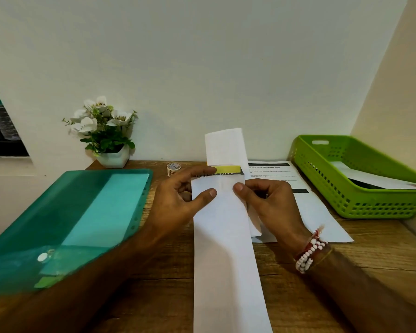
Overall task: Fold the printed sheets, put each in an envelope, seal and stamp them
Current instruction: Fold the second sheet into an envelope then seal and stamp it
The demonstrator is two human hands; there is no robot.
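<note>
The envelope (228,248) was held upright over the desk, both thumbs pinching its mouth: left hand (178,195) and right hand (267,200) clamped on it. Just above the grip the folded sheet (225,146) stuck out, half inserted; next, seemingly, pushing it fully down.

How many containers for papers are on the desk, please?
2. A green plastic basket stands at the right, with papers inside. A teal plastic folder lies at the left. More could be outside the view.
</note>
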